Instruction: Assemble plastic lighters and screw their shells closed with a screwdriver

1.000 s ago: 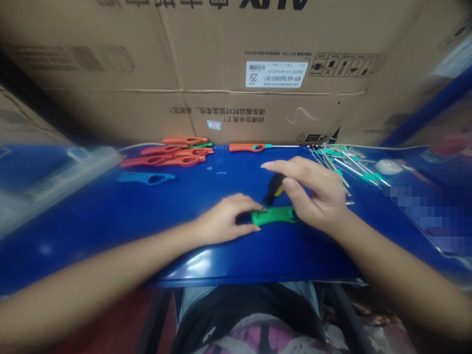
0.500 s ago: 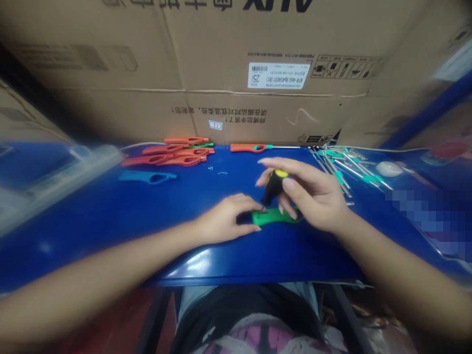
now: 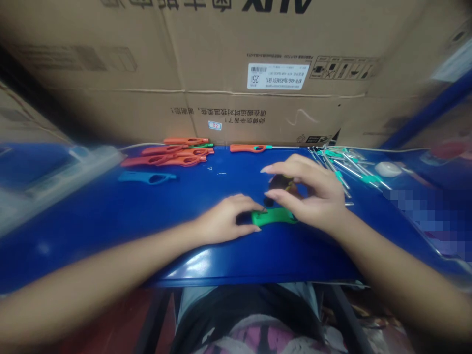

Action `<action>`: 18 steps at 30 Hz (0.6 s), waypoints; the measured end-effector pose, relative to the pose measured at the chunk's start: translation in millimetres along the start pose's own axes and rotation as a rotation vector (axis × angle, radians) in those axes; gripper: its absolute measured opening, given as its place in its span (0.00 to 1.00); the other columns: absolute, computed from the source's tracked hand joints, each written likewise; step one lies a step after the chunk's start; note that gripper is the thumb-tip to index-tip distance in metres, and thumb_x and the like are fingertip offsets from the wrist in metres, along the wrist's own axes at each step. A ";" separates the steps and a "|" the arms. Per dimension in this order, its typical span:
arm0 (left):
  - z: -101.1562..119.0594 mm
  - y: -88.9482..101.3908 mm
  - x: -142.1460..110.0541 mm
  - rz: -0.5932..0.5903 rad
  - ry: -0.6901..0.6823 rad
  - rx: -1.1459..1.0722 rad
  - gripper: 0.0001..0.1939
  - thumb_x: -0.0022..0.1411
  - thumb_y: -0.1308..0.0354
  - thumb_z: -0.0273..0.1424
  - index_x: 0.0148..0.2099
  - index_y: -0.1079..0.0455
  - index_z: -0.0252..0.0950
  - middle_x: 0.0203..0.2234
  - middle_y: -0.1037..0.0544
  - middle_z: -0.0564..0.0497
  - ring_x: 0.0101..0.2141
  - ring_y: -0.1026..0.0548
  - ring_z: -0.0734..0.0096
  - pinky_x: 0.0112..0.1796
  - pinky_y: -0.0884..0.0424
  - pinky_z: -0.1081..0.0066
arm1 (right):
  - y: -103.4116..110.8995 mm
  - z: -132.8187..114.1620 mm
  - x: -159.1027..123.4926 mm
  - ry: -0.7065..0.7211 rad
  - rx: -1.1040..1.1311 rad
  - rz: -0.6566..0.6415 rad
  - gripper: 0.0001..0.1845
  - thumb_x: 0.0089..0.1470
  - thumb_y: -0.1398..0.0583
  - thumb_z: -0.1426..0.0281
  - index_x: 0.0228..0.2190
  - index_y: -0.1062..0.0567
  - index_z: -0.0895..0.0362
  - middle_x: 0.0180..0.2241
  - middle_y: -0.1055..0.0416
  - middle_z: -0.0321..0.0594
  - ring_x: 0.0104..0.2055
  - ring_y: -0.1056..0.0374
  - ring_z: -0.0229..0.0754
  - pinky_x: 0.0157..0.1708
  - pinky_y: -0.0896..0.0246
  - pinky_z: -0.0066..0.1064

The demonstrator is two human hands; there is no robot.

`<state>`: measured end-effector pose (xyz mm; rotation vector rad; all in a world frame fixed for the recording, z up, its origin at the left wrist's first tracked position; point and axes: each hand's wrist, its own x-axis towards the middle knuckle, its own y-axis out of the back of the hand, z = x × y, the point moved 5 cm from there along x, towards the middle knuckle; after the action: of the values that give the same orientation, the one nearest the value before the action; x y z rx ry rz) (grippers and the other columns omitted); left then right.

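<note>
A green lighter casing (image 3: 276,216) lies flat on the blue table (image 3: 221,260) in front of me. Its left end is pinched between the thumb and fingers of my left hand (image 3: 233,220). Over the casing, my right hand (image 3: 313,191) grips the black and yellow handle of a short screwdriver (image 3: 280,184) between thumb and fingers. The handle leans over, and its lower end is close to the casing's left part, by my left fingertips. The screwdriver's tip is too small to make out. My right hand hides the casing's right end.
Several orange lighter casings (image 3: 177,156) and a blue one (image 3: 147,177) lie at the back left. An orange lighter with a metal rod (image 3: 247,147) rests against the cardboard box (image 3: 206,73). Metal rods with green parts (image 3: 350,164) and a white round object (image 3: 388,169) are at right.
The fingers of my right hand have shifted around the screwdriver handle, opening and closing again as it turns and tilts. My left hand and the green casing have stayed in place.
</note>
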<state>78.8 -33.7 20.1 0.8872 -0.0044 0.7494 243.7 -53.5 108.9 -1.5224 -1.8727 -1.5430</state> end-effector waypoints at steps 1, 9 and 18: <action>0.0 0.0 -0.1 0.001 -0.002 -0.003 0.17 0.62 0.34 0.35 0.53 0.26 0.39 0.46 0.20 0.46 0.48 0.23 0.59 0.52 0.29 0.59 | 2.2 -2.1 0.3 0.050 -0.066 0.040 0.13 0.60 0.36 0.64 0.47 0.22 0.51 0.33 0.23 0.41 0.31 0.30 0.41 0.30 0.30 0.34; 1.0 0.3 0.6 -0.018 0.011 0.001 0.18 0.62 0.34 0.35 0.53 0.26 0.38 0.46 0.20 0.46 0.47 0.24 0.60 0.52 0.29 0.59 | -5.8 3.7 -1.3 -0.076 0.113 -0.074 0.19 0.67 0.44 0.66 0.57 0.29 0.51 0.41 0.23 0.42 0.30 0.29 0.37 0.28 0.30 0.30; 0.2 0.2 -0.5 -0.005 0.009 0.022 0.15 0.62 0.33 0.34 0.50 0.25 0.38 0.43 0.20 0.46 0.45 0.23 0.60 0.50 0.28 0.60 | -21.4 7.2 -8.4 -0.122 0.246 -0.267 0.27 0.70 0.50 0.68 0.67 0.46 0.47 0.52 0.27 0.44 0.31 0.27 0.34 0.29 0.28 0.28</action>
<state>78.3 -34.1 20.2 0.9040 0.0142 0.7503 232.1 -49.3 88.2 -1.3270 -2.3167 -1.2814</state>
